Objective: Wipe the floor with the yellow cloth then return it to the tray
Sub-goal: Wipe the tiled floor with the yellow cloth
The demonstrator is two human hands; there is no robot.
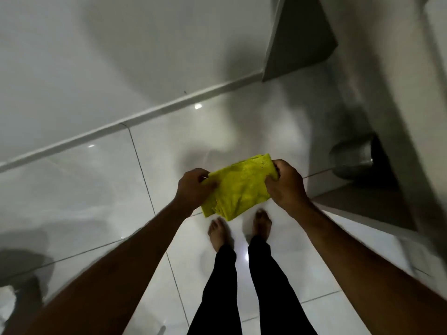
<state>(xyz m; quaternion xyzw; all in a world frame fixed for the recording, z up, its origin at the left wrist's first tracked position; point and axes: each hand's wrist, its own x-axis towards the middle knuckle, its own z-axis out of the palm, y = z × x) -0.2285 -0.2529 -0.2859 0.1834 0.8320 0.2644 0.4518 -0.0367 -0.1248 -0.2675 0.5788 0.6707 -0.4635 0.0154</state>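
Note:
The yellow cloth is folded into several layers and held in the air in front of me, well above the glossy white tiled floor. My left hand grips its left edge, thumb on top. My right hand grips its right edge. Its lower edge hangs loose over my bare feet. No tray is in view.
I stand on the tiles in black trousers. A white wall with a skirting strip runs diagonally across the upper left. A grey cabinet or door frame and a round metal container stand at the right. A dark shape sits low left.

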